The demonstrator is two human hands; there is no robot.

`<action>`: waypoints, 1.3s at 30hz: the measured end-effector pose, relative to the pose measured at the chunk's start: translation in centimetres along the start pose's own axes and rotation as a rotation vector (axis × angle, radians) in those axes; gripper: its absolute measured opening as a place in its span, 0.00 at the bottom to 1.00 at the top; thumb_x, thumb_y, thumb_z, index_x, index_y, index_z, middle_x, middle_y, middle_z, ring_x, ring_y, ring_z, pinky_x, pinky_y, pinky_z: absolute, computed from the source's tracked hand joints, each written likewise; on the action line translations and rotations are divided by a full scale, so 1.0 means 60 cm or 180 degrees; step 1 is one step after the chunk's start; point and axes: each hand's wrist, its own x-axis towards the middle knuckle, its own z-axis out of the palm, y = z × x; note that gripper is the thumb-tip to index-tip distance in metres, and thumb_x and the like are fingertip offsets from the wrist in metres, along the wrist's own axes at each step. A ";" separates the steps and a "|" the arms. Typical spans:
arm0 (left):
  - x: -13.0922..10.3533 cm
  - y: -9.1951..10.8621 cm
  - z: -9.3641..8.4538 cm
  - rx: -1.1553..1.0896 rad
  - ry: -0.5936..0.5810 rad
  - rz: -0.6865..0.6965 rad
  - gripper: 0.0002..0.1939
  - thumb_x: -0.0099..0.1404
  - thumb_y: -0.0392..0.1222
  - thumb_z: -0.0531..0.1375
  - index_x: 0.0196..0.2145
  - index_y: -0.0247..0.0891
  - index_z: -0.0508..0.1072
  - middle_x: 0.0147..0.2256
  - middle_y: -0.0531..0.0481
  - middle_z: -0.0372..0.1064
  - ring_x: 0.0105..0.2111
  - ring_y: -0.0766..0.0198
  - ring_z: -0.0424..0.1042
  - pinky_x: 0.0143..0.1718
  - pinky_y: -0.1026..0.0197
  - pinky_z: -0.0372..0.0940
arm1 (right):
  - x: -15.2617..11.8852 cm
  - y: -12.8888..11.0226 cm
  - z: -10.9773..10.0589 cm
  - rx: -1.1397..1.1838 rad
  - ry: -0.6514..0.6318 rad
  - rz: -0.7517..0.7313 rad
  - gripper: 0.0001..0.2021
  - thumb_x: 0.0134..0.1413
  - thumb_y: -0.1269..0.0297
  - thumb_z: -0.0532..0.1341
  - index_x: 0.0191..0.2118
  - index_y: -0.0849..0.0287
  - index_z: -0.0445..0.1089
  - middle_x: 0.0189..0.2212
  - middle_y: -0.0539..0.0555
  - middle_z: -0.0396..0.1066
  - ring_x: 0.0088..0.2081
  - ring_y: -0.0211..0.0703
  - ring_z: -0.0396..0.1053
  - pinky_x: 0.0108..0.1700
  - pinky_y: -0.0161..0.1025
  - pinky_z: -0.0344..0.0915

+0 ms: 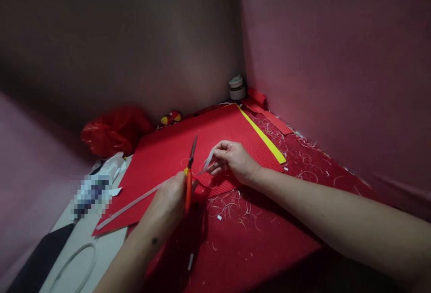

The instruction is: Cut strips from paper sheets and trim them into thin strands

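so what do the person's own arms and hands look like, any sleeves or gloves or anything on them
Both the left hand and right hand are ungloved, and no sleeve shows on the left forearm or right forearm. No watch or bracelet is visible. The left forearm bears a small, dark, roundish mark near the wrist.

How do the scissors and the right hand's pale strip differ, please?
The scissors are orange-handled and dark-bladed; the strip is pale. The left hand grips the scissors; the right hand pinches the strip. The scissors look stiff; the strip bends. Both are long, narrow and held in hand.
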 end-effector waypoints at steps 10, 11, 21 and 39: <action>0.009 0.018 -0.012 -0.1531 0.1031 -0.0415 0.16 0.54 0.52 0.59 0.35 0.38 0.67 0.28 0.52 0.69 0.22 0.68 0.66 0.23 0.66 0.60 | 0.004 0.001 -0.012 0.0188 -0.0119 -0.0106 0.06 0.47 0.67 0.60 0.28 0.58 0.60 0.21 0.51 0.72 0.22 0.40 0.72 0.25 0.36 0.69; 0.008 0.018 -0.011 -0.1546 0.1025 -0.0392 0.15 0.55 0.52 0.58 0.35 0.38 0.67 0.27 0.53 0.68 0.21 0.68 0.65 0.22 0.66 0.59 | 0.003 0.001 -0.012 0.0188 -0.0120 -0.0124 0.06 0.46 0.68 0.60 0.28 0.59 0.61 0.21 0.51 0.72 0.22 0.40 0.72 0.25 0.36 0.69; -0.016 0.039 -0.020 0.0886 -0.0169 -0.0246 0.04 0.62 0.42 0.47 0.33 0.40 0.58 0.29 0.47 0.68 0.27 0.59 0.67 0.24 0.62 0.51 | 0.004 -0.001 -0.010 0.0341 -0.0130 -0.0236 0.07 0.42 0.70 0.62 0.28 0.59 0.61 0.20 0.51 0.72 0.22 0.42 0.73 0.27 0.39 0.71; -0.013 0.049 -0.012 0.1636 -0.0785 -0.0172 0.08 0.62 0.39 0.44 0.38 0.37 0.58 0.34 0.39 0.70 0.36 0.45 0.72 0.26 0.58 0.49 | 0.002 0.004 -0.008 0.0380 -0.0226 -0.0268 0.07 0.43 0.70 0.63 0.28 0.60 0.62 0.21 0.51 0.72 0.24 0.41 0.73 0.30 0.40 0.71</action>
